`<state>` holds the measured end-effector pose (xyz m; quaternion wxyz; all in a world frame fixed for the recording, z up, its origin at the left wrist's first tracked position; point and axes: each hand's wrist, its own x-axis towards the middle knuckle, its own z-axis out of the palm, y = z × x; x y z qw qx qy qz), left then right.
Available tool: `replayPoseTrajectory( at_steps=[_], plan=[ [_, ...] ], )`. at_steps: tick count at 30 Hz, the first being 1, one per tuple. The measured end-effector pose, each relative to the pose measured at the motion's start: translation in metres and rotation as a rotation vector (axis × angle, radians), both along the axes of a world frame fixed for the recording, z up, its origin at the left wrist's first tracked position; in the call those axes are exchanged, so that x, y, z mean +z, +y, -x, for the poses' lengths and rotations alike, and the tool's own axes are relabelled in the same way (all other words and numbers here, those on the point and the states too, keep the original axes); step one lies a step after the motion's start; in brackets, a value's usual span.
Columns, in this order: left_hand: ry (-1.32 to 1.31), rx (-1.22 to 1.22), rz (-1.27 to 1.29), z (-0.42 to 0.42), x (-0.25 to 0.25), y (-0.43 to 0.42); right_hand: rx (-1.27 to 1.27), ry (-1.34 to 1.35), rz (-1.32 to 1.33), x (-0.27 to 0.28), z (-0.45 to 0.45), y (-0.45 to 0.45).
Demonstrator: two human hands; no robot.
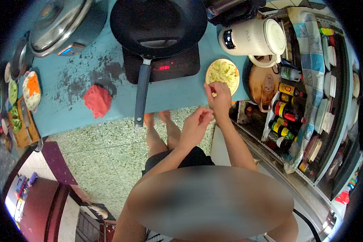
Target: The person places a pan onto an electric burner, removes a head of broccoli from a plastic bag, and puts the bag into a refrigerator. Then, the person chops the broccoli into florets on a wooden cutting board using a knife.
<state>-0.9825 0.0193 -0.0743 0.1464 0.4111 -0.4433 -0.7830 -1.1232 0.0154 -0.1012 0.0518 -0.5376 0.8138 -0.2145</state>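
Observation:
My right hand (219,97) is over the near edge of a round plate (236,86) heaped with pale yellow-green cut food, maybe cabbage (224,72). Its fingers are bent in and pressed together; whatever they may hold is hidden. Close to my right wrist, my left hand (197,124) is curled closed in front of the table edge, and its fingertips hide any small thing between them. To the left of the plate, a black wok (159,26) sits on an induction cooker (181,64) with a lit red display. The wok's long handle (142,90) points toward me.
A red cloth (97,101) lies crumpled on the blue table (56,92). A large lidded pot (62,28) stands at back left, near a dish with orange and white food (31,92). At right are a white electric appliance (250,38), a wooden board (264,82) and several bottles (286,111).

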Motion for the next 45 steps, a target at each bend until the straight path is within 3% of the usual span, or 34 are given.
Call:
replayPoseTrajectory(
  at_steps=[8, 15, 17, 19, 21, 22, 24, 26, 31, 36, 40, 45],
  plan=[
    [0.064, 0.119, 0.049, -0.045, 0.029, -0.014, 0.104, -0.143, 0.173, 0.042, -0.065, -0.014],
    [0.183, 0.2, 0.012, -0.148, 0.043, -0.026, 0.13, -0.112, 0.246, 0.064, -0.167, -0.028],
    [0.216, 0.204, 0.001, -0.189, 0.045, -0.032, 0.096, -0.226, 0.288, 0.064, -0.208, -0.028],
    [0.079, 0.115, 0.134, -0.239, 0.048, -0.041, 0.038, -0.319, 0.291, 0.059, -0.257, -0.025],
    [0.07, 0.247, 0.15, -0.282, 0.037, -0.047, -0.127, -0.736, 0.11, 0.055, -0.305, -0.025],
    [0.069, 0.24, 0.149, -0.301, 0.035, -0.05, -0.135, -0.737, 0.111, 0.051, -0.328, -0.026],
    [-0.142, 0.455, 0.297, -0.332, 0.031, -0.056, -0.084, -0.982, 0.115, 0.052, -0.363, -0.028],
    [-0.15, 0.44, 0.315, -0.351, 0.026, -0.061, -0.04, -1.028, 0.048, 0.063, -0.385, -0.027],
    [-0.093, 0.335, 0.243, -0.371, 0.022, -0.065, 0.011, -1.032, -0.014, 0.081, -0.407, -0.034],
    [-0.048, 0.237, 0.279, -0.376, 0.016, -0.071, -0.021, -1.013, -0.032, 0.048, -0.395, -0.044],
    [-0.175, 0.238, 0.49, -0.394, 0.017, -0.084, -0.019, -1.181, -0.058, 0.045, -0.411, -0.067],
    [-0.246, 0.28, 0.36, -0.418, 0.047, -0.124, 0.111, -1.133, -0.062, 0.047, -0.43, -0.103]
  ],
)
